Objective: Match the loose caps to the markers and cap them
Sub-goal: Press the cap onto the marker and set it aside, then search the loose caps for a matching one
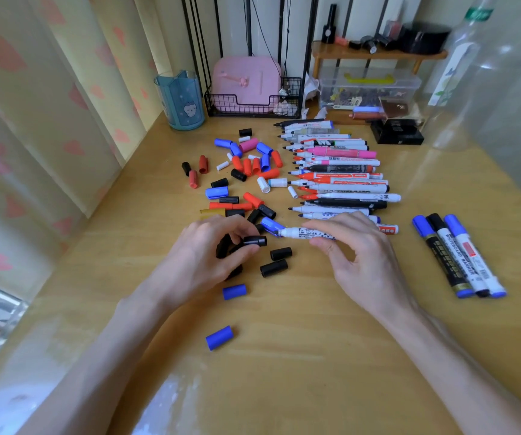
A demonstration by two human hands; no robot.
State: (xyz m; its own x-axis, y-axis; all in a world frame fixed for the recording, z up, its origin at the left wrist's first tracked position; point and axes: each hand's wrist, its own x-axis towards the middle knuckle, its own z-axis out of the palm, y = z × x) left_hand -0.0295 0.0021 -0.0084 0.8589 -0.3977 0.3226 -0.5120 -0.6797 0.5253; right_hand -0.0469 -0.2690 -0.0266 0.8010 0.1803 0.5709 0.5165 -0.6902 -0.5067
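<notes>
My left hand (204, 252) pinches a black cap (255, 240) between thumb and fingers, its open end facing right. My right hand (353, 249) holds a white marker (303, 232) lying level, its uncapped tip pointing left toward the black cap, a short gap between them. Several loose caps (252, 166) in red, blue, black, white and pink lie scattered behind my left hand. A row of several uncapped markers (337, 174) lies side by side at centre, tips to the left. Three capped markers (460, 255) lie together at the right.
Two black caps (276, 260) and two blue caps (234, 291) lie near my left hand. A teal cup (181, 100), a wire basket (252, 105) with a pink box, a clear storage box (369, 86) and a black box (397, 131) stand at the desk's back.
</notes>
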